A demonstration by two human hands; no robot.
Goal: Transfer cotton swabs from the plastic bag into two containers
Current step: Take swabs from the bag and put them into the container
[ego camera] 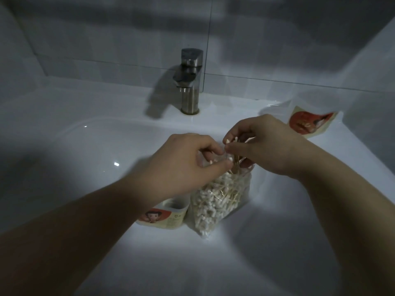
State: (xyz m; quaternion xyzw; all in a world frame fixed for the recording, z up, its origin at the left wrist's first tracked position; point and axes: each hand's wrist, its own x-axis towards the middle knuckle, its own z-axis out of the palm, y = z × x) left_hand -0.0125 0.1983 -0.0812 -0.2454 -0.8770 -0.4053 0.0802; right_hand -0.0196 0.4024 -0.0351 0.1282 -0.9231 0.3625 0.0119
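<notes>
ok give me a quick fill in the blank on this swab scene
1. The right hand pinches a bunch of ____ over the bag.
2. The bag stands in the ____, in front of the faucet.
3. The left hand grips the bag's top, and the container stands on the bag's ____ side.

Missing words: swabs; sink; left.

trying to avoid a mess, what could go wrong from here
The right hand pinches a loose bunch of swabs over the sink; some may slip into it.
The bag seems held up only by the left hand; letting go could tip it and spill.
The container sits under the left forearm, easy to knock.
</notes>
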